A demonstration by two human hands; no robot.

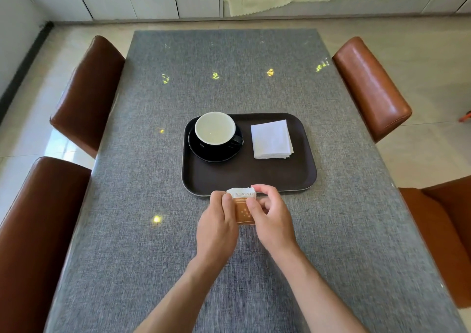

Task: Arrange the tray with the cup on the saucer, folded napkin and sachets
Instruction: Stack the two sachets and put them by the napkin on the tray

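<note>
A dark brown tray lies in the middle of the table. On its left part a black cup with a white inside stands on a black saucer. A folded white napkin lies on the tray's right part. Just in front of the tray's near rim, both my hands hold orange and white sachets above the table. My left hand pinches their left side and my right hand grips the top right corner.
The table has a grey cloth cover. Brown leather chairs stand at both sides: two on the left and two on the right. White cabinets line the far wall.
</note>
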